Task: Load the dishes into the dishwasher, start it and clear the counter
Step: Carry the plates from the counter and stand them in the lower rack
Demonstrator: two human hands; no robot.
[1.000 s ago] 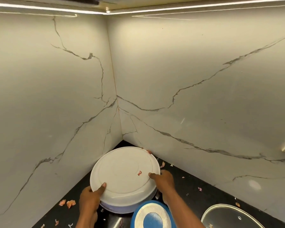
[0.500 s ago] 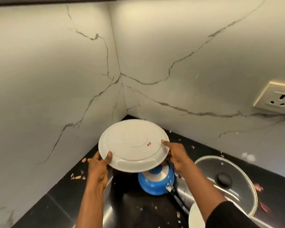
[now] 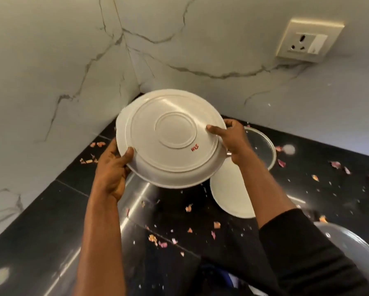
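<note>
I hold a white plate [image 3: 170, 137] upside down above the black counter [image 3: 40, 221], its underside with a small red mark facing me. My left hand [image 3: 113, 167] grips its left rim and my right hand [image 3: 230, 137] grips its right rim. A second white plate [image 3: 228, 189] lies on the counter below, partly hidden by my right forearm. Behind my right hand lies a glass pot lid [image 3: 262, 146], mostly hidden.
Marble walls meet in a corner just behind the plate. A wall socket [image 3: 309, 39] sits at the upper right. Onion-skin scraps [image 3: 158, 240] litter the counter. A grey round vessel [image 3: 354, 251] is at the lower right edge, and something blue [image 3: 224, 276] shows at the bottom.
Both hands have lifted the plate up and toward me, away from the corner. The view has tilted down, so the blue bowl under the plate now sits near the bottom edge.
</note>
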